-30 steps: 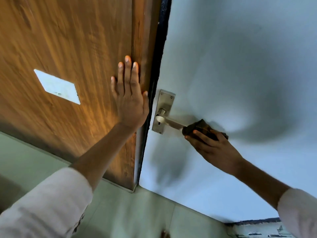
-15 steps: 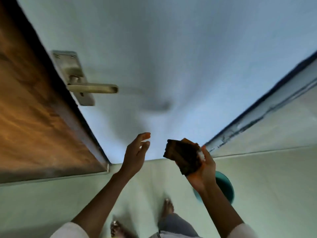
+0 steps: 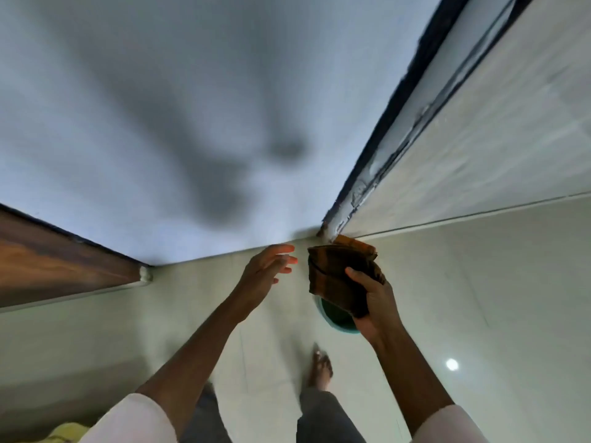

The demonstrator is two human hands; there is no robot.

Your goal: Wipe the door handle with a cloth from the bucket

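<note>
My right hand (image 3: 375,303) grips a folded dark brown cloth (image 3: 339,276) and holds it up above a teal bucket (image 3: 334,319), most of which the cloth and hand hide. To the cloth's left, my left hand (image 3: 267,271) hovers with fingers spread, holding nothing and not touching the cloth. The door handle is out of view. Only the lower part of the pale grey door (image 3: 192,123) shows, with shadows of my arms on it.
The brown wooden door frame (image 3: 57,266) runs along the left. A dark-edged frame and tiled wall (image 3: 479,139) stand at the right. Pale floor tiles (image 3: 479,314) lie below. My bare foot (image 3: 321,367) stands just behind the bucket.
My view has dropped from the handle to the floor. My right hand left the handle with the cloth and now holds it over the bucket. My left hand came off the frame.
</note>
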